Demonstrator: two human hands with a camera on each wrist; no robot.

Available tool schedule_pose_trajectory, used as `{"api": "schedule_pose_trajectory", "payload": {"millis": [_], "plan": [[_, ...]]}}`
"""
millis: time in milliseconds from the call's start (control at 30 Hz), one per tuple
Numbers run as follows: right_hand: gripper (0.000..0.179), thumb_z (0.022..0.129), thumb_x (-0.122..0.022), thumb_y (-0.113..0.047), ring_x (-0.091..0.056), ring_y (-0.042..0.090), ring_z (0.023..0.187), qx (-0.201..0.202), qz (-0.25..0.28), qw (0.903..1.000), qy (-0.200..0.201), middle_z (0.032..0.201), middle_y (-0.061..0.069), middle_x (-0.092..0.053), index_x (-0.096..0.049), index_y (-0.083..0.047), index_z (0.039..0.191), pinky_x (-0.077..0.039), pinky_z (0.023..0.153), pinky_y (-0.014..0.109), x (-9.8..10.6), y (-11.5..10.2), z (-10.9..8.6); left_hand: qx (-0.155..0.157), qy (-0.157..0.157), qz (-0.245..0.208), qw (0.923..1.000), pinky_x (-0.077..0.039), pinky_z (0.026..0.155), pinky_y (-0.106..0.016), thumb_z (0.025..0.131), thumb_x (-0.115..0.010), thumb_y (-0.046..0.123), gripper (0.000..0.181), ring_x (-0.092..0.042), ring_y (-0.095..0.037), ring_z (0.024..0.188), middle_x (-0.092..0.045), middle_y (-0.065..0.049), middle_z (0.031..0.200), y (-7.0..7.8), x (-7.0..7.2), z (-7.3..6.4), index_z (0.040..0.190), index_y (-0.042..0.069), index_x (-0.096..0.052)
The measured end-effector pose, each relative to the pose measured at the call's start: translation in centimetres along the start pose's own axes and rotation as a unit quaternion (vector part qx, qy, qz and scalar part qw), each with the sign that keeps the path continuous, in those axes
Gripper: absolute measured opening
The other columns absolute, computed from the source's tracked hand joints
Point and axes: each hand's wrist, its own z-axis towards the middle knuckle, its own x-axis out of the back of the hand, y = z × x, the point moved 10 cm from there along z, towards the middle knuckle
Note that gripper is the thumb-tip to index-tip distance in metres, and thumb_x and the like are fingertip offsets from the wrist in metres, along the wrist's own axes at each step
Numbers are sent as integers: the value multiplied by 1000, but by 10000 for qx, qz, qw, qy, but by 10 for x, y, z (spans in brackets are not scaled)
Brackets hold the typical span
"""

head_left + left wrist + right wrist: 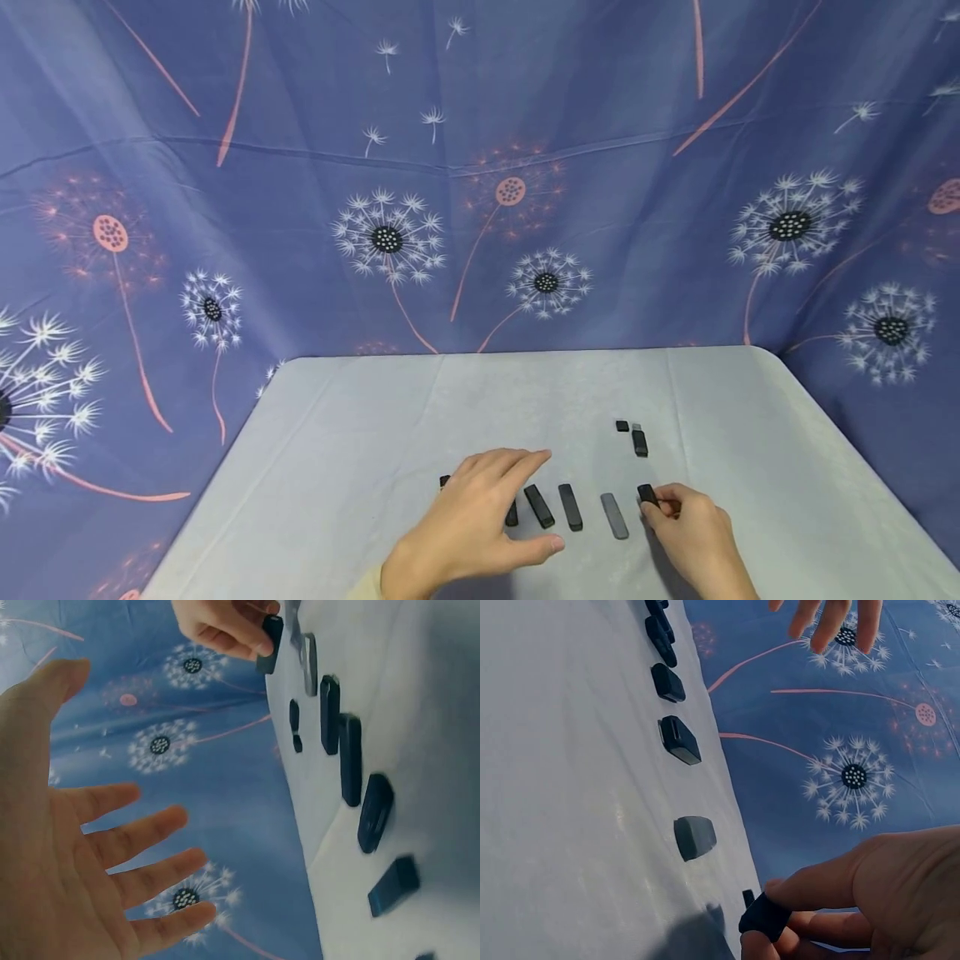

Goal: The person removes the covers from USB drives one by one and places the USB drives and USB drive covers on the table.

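My right hand (701, 529) pinches a black USB flash drive (647, 493) between thumb and fingers at the right end of a row. Just left of it lies a grey flash drive (614, 516), followed by black ones, including this black flash drive (570, 507). My left hand (468, 525) hovers over the left part of the row, thumb and fingers spread, holding nothing. It hides part of the row in the head view. The left wrist view shows more black sticks there, such as this dark stick (394, 886).
Farther back on the white-covered table (360, 408) lies an uncapped black flash drive (640, 442), its metal plug showing. A small black cap (622, 426) sits beside it. Behind the table hangs a blue cloth (645, 275) with dandelion prints.
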Motion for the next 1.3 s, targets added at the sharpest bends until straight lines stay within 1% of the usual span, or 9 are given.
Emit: {"api": "schedule_pose_trajectory", "payload": {"millis": [133, 433, 533, 633, 767, 867, 967, 1167, 1300], "plan": [[21, 89, -76, -12, -60, 18, 72, 25, -6, 10000, 60, 77, 4, -68, -72, 7, 96, -48, 63, 33, 3, 0, 0, -25, -107, -154, 9998, -51, 103, -48, 93, -52, 75, 79, -57, -14, 131, -58, 10, 142, 4, -12, 4, 157, 30, -40], [24, 88, -76, -13, -65, 21, 75, -62, 98, 9995, 285, 82, 9, -70, -71, 7, 99, -51, 64, 34, 6, 5, 1, 32, -152, -496, 9986, -53, 100, -45, 93, -53, 75, 78, -56, -12, 131, -54, 12, 145, 18, -41, 10, 157, 32, -39], [25, 89, -76, -14, -65, 20, 75, -9, 128, 9995, 287, 82, 9, -71, -71, 7, 101, -51, 65, 34, 7, 5, 1, -18, -212, -433, 9988, -52, 101, -44, 93, -52, 76, 79, -55, -11, 131, -54, 12, 145, 24, -50, 13, 157, 31, -39], [24, 89, -76, -14, -66, 19, 75, 23, 134, 9993, 338, 83, 8, -72, -72, 7, 102, -52, 65, 34, 8, 6, 1, -194, -187, -311, 9992, -51, 102, -41, 93, -53, 76, 80, -54, -9, 131, -54, 12, 143, 33, -55, 16, 157, 29, -39], [23, 90, -74, -12, -71, 25, 77, 38, 203, 9990, 406, 86, 12, -73, -71, 6, 103, -56, 67, 40, 11, 5, -1, -391, -83, -232, 9989, -51, 102, -37, 92, -55, 75, 81, -54, -6, 130, -55, 12, 141, 43, -57, 22, 156, 28, -41], [21, 91, -74, -11, -74, 30, 81, 147, 268, 9985, 461, 90, 15, -75, -72, 4, 105, -59, 70, 45, 15, 1, -3, -429, -32, -172, 9989, -51, 102, -36, 92, -55, 75, 80, -55, -7, 129, -56, 12, 140, 46, -56, 24, 156, 27, -42], [20, 92, -74, -11, -75, 33, 86, 326, 293, 9977, 525, 95, 17, -76, -72, 3, 107, -61, 74, 46, 21, -6, -7, -467, 46, -88, 9989, -52, 101, -35, 92, -56, 75, 81, -57, -8, 128, -58, 11, 138, 47, -54, 25, 155, 26, -43], [24, 94, -75, -13, -75, 30, 91, 607, 417, 9957, 558, 102, 17, -77, -73, 3, 112, -62, 78, 43, 34, -20, -14, -448, 93, -177, 9988, -52, 101, -37, 92, -56, 74, 82, -56, -7, 129, -58, 11, 139, 45, -49, 27, 156, 27, -41], [24, 93, -77, -15, -76, 24, 88, 810, 484, 9933, 673, 104, 15, -77, -75, 1, 111, -63, 76, 38, 42, -30, -20, -390, 44, -212, 9990, -52, 101, -38, 92, -56, 74, 82, -55, -8, 130, -57, 11, 140, 42, -44, 27, 157, 27, -40]]}}
